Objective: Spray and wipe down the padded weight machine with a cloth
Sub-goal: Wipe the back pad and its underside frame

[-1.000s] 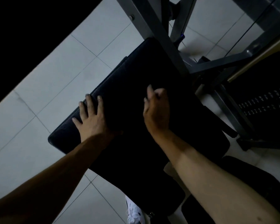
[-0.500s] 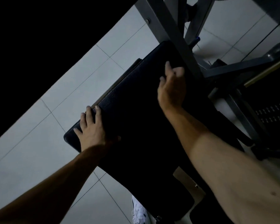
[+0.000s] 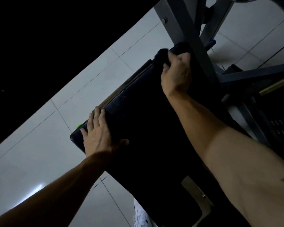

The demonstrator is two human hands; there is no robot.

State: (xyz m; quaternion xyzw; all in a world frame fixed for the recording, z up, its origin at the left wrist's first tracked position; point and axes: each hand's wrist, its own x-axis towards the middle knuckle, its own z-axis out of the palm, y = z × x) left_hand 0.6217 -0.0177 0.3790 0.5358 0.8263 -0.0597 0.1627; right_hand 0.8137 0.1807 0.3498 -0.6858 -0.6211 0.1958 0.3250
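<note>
Right hand (image 3: 175,74) grips a dark cloth (image 3: 161,54) at the black pad's (image 3: 146,128) far end. Left hand (image 3: 98,133) rests flat, fingers (image 3: 99,118) straight, on its near-left corner.

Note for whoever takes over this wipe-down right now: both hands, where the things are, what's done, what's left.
Left hand: flat on the near left corner of the black padded bench.
Right hand: grips a dark fuzzy cloth at the pad's far end, beside the grey metal frame.
Done: wiping is under way; how much is clean cannot be told in this dim light.
Left: wipe the rest of the pad. No spray bottle in view.
</note>
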